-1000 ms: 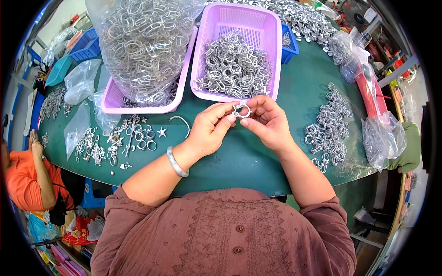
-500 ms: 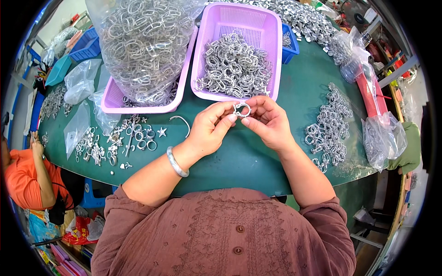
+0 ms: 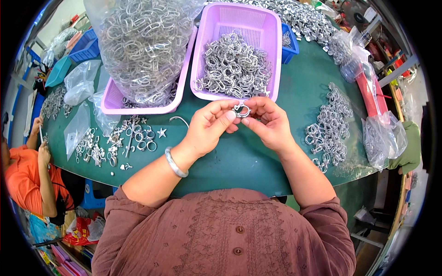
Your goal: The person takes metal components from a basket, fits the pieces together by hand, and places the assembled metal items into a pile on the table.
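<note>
1. Tabletop [image 3: 258,170]: green, broad, its near edge curving round in front of the wearer.
2. Co-worker in orange [image 3: 27,181] at the far left edge of view, both hands raised about a thin pale stick [image 3: 41,133].
3. Clear bag [image 3: 147,50], bulging with grey metal links and rings; stands in the left lilac basket [image 3: 138,110] and rises well above its rim.
4. Right lilac basket [image 3: 246,17], beside the first, with a heap of grey metal rings [image 3: 237,66] toward its near end. Small blue bin [image 3: 290,49] close against its right side.
5. Loose ring pile [image 3: 328,131], well to the right of the hands, strung out front to back.
6. Left hand [image 3: 209,124], pale bangle [image 3: 175,163] at its wrist. Grip: thumb and fingers pinching the left side of a small metal ring.
7. Right hand [image 3: 269,122], facing the left one. Grip: thumb and forefinger closed at the right side of the same ring, other fingers curled; exact contact too small to tell.
8. Scatter of small castings [image 3: 94,147] on the left — rings, beads, odd shapes. Curved metal strip [image 3: 179,120] just beside the left hand; star-shaped piece [image 3: 161,133] a little further left.
9. Metal ring [image 3: 242,115]: up between both sets of fingertips, just in front of the right basket's near wall.
</note>
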{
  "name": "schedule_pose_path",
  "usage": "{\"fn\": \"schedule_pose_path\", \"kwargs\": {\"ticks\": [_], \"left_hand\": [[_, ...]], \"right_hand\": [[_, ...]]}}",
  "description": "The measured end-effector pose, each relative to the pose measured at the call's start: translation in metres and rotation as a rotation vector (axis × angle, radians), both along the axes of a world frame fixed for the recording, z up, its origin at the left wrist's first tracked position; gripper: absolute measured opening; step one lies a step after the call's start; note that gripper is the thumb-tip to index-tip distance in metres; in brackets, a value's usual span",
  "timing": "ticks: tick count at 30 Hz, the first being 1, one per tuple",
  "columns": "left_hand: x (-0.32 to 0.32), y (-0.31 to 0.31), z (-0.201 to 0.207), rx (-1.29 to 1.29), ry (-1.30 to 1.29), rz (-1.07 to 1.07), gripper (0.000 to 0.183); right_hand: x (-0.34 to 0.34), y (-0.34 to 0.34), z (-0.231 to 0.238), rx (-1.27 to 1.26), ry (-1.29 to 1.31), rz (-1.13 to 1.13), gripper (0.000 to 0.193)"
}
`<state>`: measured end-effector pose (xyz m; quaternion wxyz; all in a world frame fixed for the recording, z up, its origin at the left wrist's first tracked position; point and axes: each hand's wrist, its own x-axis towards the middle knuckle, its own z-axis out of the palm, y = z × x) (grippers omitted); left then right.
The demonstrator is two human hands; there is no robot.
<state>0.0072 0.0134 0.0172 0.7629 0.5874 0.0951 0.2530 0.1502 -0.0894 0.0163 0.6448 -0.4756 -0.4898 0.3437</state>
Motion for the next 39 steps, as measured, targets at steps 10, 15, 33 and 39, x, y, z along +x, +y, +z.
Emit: {"fn": "schedule_pose_path", "kwargs": {"ticks": [10, 15, 33, 39], "left_hand": [[0.0025, -0.0002, -0.0034, -0.018, -0.065, 0.041, 0.025], [0.0033, -0.0017, -0.0036, -0.015, -0.097, 0.027, 0.031], [0.0035, 0.0004, -0.0054, 0.088, -0.104, 0.018, 0.047], [0.0035, 0.0011, -0.0042, 0.101, -0.124, 0.005, 0.042]], "right_hand": [[0.0006, 0.0005, -0.0012, 0.044, 0.09, 0.03, 0.031], [-0.0003, -0.0004, 0.0007, 0.02, 0.101, 0.021, 0.032], [0.001, 0.0002, 0.0013, 0.073, 0.054, -0.008, 0.041], [0.0004, 0.0006, 0.0039, 0.101, 0.0, -0.036, 0.043]]}}
